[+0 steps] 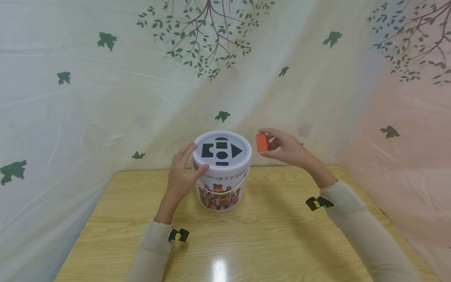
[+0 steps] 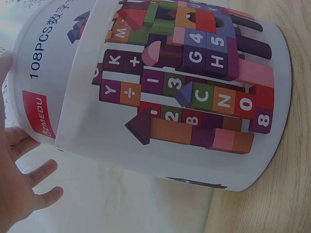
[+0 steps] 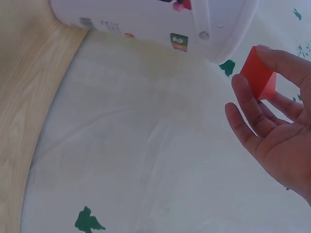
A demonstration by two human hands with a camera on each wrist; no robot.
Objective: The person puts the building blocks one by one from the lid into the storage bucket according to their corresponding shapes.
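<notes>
A white toy-block bucket (image 1: 220,199) stands upright on the table. Its pale lid (image 1: 246,150) has several dark shaped holes, among them a triangle, a circle and a notched square. At the lid's left rim rests my left hand (image 1: 179,174), thumb toward the front and fingers spread along the edge. In the left wrist view, some of that hand's fingers (image 2: 41,172) are fairly straight beside the lid. Just right of the lid, raised in the air, my right hand (image 1: 287,147) pinches a red-orange block (image 1: 262,142) between thumb and fingertips. The block looks wedge-shaped in the right wrist view.
A wood-grain table (image 1: 123,219) carries the bucket near its back edge. Behind it hangs a pale curtain (image 1: 105,94) printed with leaves and branches. The bucket's thin white handle (image 1: 215,192) hangs down across its front.
</notes>
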